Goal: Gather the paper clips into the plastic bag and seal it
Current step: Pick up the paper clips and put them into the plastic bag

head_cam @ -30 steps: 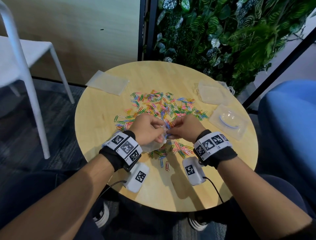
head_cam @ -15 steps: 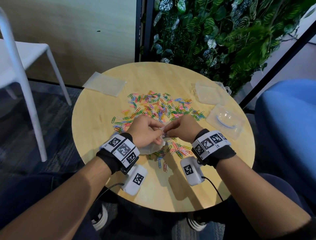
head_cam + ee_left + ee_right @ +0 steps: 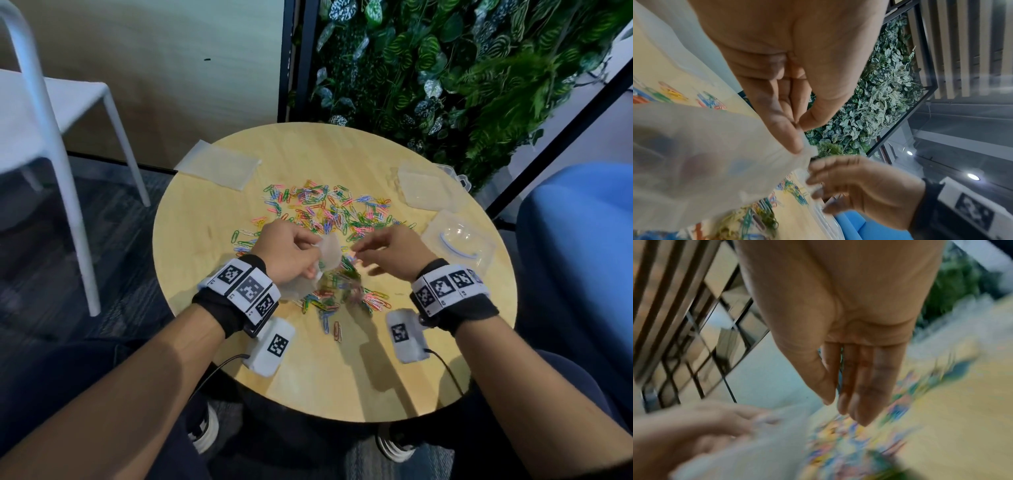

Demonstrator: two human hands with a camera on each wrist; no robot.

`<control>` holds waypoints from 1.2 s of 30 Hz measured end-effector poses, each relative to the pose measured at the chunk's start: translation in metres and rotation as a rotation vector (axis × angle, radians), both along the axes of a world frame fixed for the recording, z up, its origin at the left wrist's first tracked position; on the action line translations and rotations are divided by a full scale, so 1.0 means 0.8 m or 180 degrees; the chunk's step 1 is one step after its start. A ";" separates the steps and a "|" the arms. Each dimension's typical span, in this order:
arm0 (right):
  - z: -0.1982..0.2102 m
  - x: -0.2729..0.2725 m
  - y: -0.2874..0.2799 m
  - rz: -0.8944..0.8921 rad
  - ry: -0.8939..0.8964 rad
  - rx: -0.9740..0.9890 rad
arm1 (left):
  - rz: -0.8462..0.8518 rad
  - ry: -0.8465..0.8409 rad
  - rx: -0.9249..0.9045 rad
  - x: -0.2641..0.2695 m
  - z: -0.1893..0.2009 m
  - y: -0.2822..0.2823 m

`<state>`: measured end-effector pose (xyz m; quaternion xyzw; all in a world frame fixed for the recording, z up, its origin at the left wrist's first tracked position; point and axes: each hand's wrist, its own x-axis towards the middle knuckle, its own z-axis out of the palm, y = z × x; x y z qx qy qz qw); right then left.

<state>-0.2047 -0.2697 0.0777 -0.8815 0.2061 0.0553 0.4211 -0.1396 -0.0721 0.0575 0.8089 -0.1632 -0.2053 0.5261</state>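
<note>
- Left hand (image 3: 291, 255) pinches the top edge of the plastic bag (image 3: 329, 251) between thumb and forefinger; the left wrist view shows the same pinch at the bag's corner.
- Right hand (image 3: 390, 251) hovers just beside the bag with fingers nearly straight and holding nothing; the right wrist view, though blurred, shows the fingers extended together.
- Held above the near part of the table (image 3: 212, 219), the frosted bag hangs down from the left hand.
- Paper clips (image 3: 329, 209) in many colours lie scattered over the middle of the table, with a smaller cluster under the bag; whether any are inside the bag cannot be told.
- Other clear bags lie flat at the far left (image 3: 219, 168) and at the right edge (image 3: 457, 240).
- Beyond the table stand a white chair (image 3: 44, 113) and a wall of green plants (image 3: 462, 75).
</note>
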 end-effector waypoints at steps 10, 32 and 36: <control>-0.037 -0.041 0.003 0.0633 0.1695 -0.1741 | 0.0045 -0.0055 0.0059 0.003 0.002 0.001; -0.048 0.005 -0.013 -0.0584 -0.0001 -0.0377 | -0.0083 -0.0067 0.0135 0.001 -0.002 0.003; -0.016 0.001 -0.001 -0.1285 -0.0647 0.2052 | -0.0050 -0.0046 0.0142 0.003 -0.005 0.001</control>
